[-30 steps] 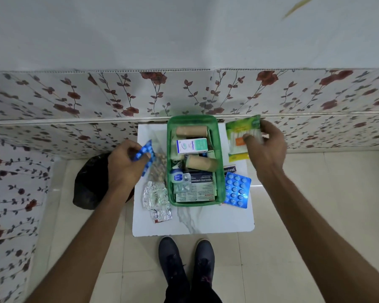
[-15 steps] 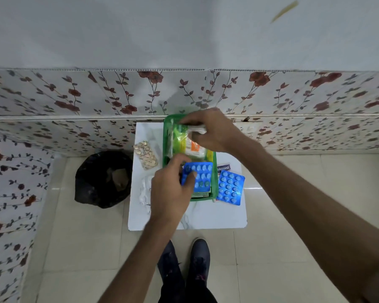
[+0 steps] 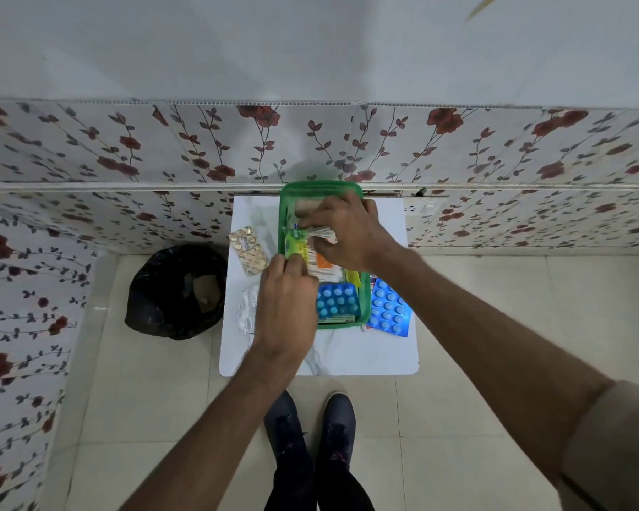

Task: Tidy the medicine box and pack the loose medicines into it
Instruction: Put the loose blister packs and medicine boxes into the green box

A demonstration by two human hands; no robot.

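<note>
A green medicine box point(image 3: 286, 201) stands on a small white table point(image 3: 347, 355) against the wall. My right hand point(image 3: 347, 230) and my left hand point(image 3: 286, 307) both grip a green and orange packet of cotton swabs point(image 3: 312, 258) over the middle of the box. A blue blister strip point(image 3: 338, 302) lies in the box's near end. Another blue blister strip point(image 3: 389, 311) lies on the table to the right of the box. A gold blister strip point(image 3: 248, 250) and silver strips point(image 3: 247, 313) lie to its left.
A black bin bag point(image 3: 178, 293) sits on the tiled floor left of the table. A floral-papered wall point(image 3: 310, 142) rises right behind the table. My dark shoes point(image 3: 310, 429) stand at the table's near edge.
My right hand brought the swab packet from the table's right side into the box. My left hand set the blue strip in the box, then moved up onto the packet.
</note>
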